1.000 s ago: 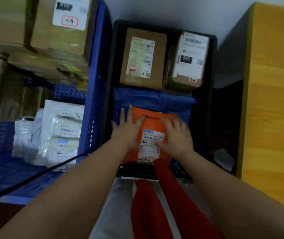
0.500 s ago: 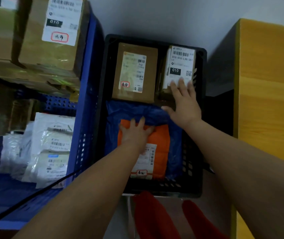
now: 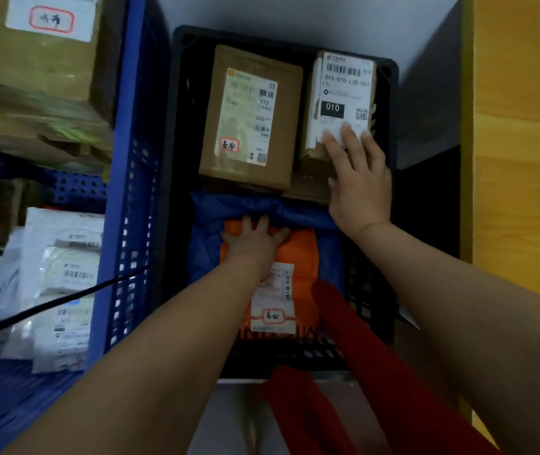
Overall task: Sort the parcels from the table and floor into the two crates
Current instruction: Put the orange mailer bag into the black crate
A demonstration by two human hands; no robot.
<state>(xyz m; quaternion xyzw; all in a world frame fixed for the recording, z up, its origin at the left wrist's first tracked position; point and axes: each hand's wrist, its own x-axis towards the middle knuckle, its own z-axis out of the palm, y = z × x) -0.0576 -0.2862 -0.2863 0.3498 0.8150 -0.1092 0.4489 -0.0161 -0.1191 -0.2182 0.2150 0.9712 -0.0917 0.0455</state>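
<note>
The black crate stands in front of me. At its far end lie a brown box with a long label and, to its right, a smaller box with a white 010 label. A blue bag fills the near half, and an orange mailer lies on top of it. My left hand presses flat on the orange mailer with spread fingers. My right hand lies flat on the near end of the 010 box, fingers straight.
The blue crate stands to the left, holding several white mailers and brown cartons stacked higher. A wooden cabinet rises on the right. A black cord crosses the blue crate. Red fabric hangs below me.
My right hand left the orange mailer, reached forward to the 010 box and now rests on it. My left hand stayed pressing on the orange mailer.
</note>
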